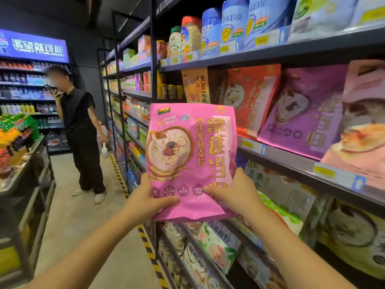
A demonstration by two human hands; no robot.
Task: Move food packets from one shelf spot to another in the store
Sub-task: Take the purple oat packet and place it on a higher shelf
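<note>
**Pink packet held up in the aisle**

Pink and glossy, one oatmeal packet (190,159) stands upright in front of the shelving, off any shelf. Two hands grasp its bottom edge: left hand (145,202) at the lower left corner, right hand (235,193) at the lower right. Behind it, the middle shelf (291,161) carries what look like four blurred packets: one red (250,99), one purple (302,109), two others. One bystander (83,130) stands down the aisle.

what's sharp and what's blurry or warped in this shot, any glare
Head view: the pink packet, held by the left hand and right hand, is sharp and evenly lit; the purple packets at the right edge are smeared and stretched; the shelf rails bow from wide-angle distortion; the blue sign glows brightly; the ceiling is dark.
</note>
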